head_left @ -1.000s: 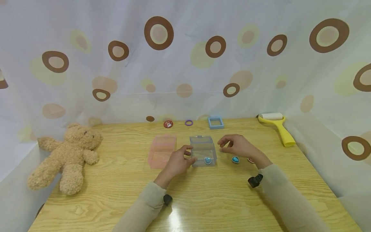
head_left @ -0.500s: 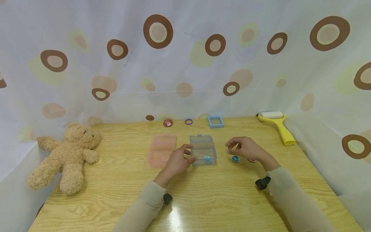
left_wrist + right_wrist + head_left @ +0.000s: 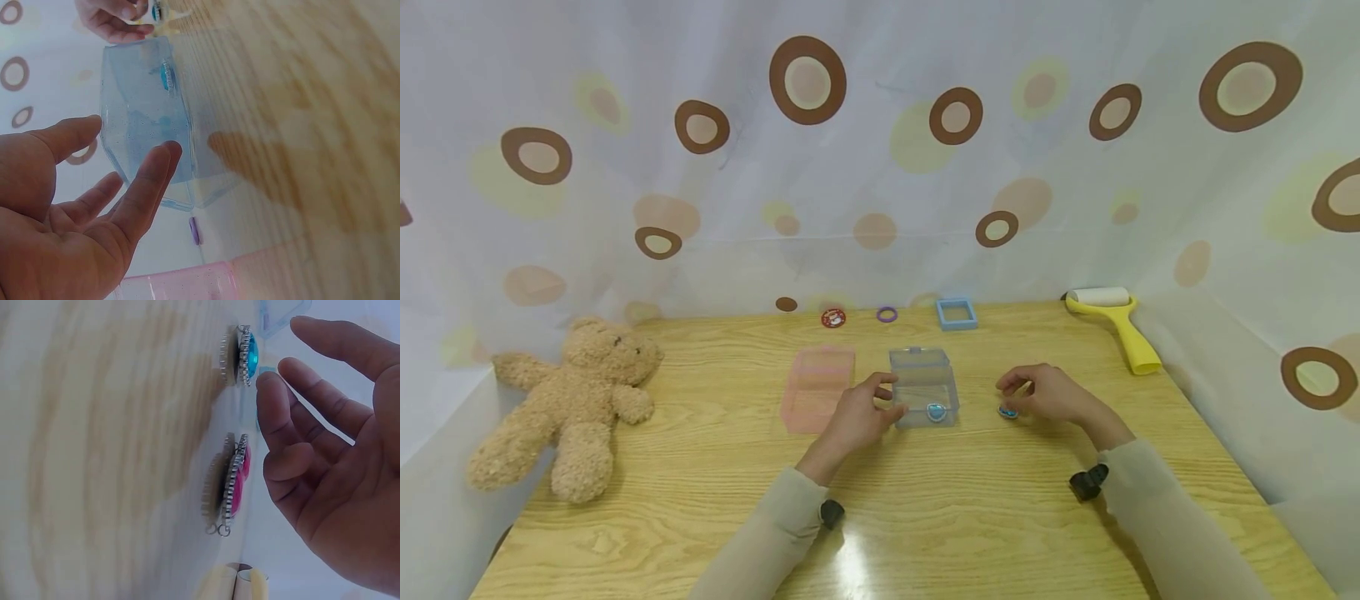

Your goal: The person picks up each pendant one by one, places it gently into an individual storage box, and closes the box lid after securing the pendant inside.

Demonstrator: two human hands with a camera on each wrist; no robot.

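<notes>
My left hand (image 3: 856, 418) is at the left side of a clear bluish plastic box (image 3: 922, 375) with its lid up, thumb and fingers spread and relaxed; in the left wrist view the fingertips are at the box wall, though contact is uncertain. Inside the box lies a blue heart-shaped gem charm (image 3: 936, 412). My right hand (image 3: 1051, 394) hovers, fingers loosely bent, over another blue gem charm (image 3: 1007, 413) on the table. A visible gap separates its fingers from that blue charm in the right wrist view. Beside it there, a pink gem charm (image 3: 235, 487) lies; the hand covers it in the head view.
A pink clear box (image 3: 815, 402) stands left of the bluish one. Along the back lie a red round badge (image 3: 832, 317), a purple ring (image 3: 887, 314) and a light-blue square frame (image 3: 956, 314). A yellow-handled roller (image 3: 1133, 339) is far right, a teddy bear (image 3: 578, 400) left.
My right hand has moved right, away from the bluish box, and come down over the blue charm on the table. The left hand has stayed by the box.
</notes>
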